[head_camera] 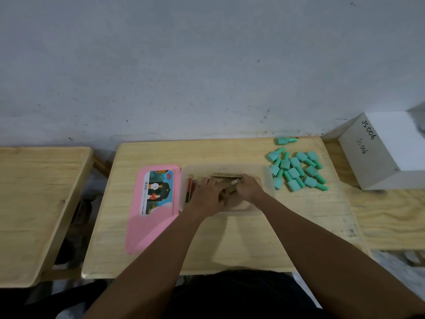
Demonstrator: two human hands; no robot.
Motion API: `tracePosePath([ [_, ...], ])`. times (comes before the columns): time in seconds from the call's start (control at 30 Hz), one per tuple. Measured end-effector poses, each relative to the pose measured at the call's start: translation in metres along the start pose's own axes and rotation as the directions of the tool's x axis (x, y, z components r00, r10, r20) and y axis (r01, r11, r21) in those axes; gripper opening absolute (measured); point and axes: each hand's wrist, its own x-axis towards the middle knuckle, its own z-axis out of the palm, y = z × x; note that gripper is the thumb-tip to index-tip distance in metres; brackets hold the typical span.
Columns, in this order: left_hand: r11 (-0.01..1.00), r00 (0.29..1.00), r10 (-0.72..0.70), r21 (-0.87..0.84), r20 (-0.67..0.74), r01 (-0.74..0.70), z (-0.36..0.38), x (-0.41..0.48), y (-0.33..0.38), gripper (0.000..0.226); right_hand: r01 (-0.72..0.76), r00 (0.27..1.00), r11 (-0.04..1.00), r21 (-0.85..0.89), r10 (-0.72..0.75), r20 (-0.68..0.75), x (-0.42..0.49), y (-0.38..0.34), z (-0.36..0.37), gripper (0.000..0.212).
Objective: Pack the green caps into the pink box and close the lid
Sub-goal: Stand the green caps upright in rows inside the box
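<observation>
A translucent box (266,173) stands open in the middle of the wooden table (241,240). Its pink lid (161,226), with a printed label, lies flat to the box's left. Both hands are inside the box. My left hand (207,194) and my right hand (249,187) are closed together around several gold-brown rectangular pieces (232,185). More gold and red pieces (190,189) lie at the box's left end. Several green caps (296,171) lie in a loose pile on the table right of the box, and one more green cap (286,140) sits apart at the far edge.
A white cardboard box (377,155) with handwriting stands on a neighbouring wooden surface at the right. Another wooden table (34,203) is at the left, across a gap. A grey wall runs behind the tables.
</observation>
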Motion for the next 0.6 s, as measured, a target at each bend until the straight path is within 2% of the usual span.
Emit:
tracePosePath([
  [0.1, 0.998, 0.999, -0.047, 0.045, 0.019, 0.046, -0.004, 0.001, -0.007, 0.048, 0.018, 0.994, 0.999, 0.048, -0.023, 0.103, 0.006, 0.009, 0.002, 0.035],
  [0.17, 0.996, 0.995, -0.079, 0.043, 0.055, 0.076, -0.007, 0.000, -0.012, 0.044, 0.035, 0.999, 0.999, 0.035, -0.037, 0.040, 0.007, 0.012, 0.001, 0.032],
  [0.23, 0.996, 0.993, -0.091, 0.030, 0.079, 0.089, -0.009, -0.002, -0.016, 0.041, 0.030, 0.999, 0.999, 0.016, -0.029, -0.039, 0.005, 0.013, -0.001, 0.039],
  [0.3, 0.995, 0.991, -0.102, -0.013, 0.092, 0.103, -0.010, -0.004, -0.018, 0.038, 0.032, 0.999, 0.999, -0.005, -0.032, -0.010, 0.004, 0.012, -0.001, 0.046],
  [0.4, 0.991, 0.989, -0.122, -0.052, 0.080, 0.127, -0.012, -0.008, -0.020, 0.032, 0.093, 0.993, 0.996, -0.008, -0.092, 0.070, 0.004, 0.009, 0.003, 0.040],
  [0.47, 0.991, 0.992, -0.122, -0.055, 0.040, 0.124, -0.013, -0.010, -0.020, 0.029, 0.092, 0.994, 0.996, 0.017, -0.093, 0.054, 0.002, 0.008, 0.002, 0.040],
  [0.6, 0.988, 0.983, -0.090, -0.138, -0.159, 0.068, -0.016, -0.008, -0.011, 0.019, 0.177, 0.977, 0.984, 0.018, -0.174, -0.121, -0.014, 0.013, -0.018, 0.034],
])
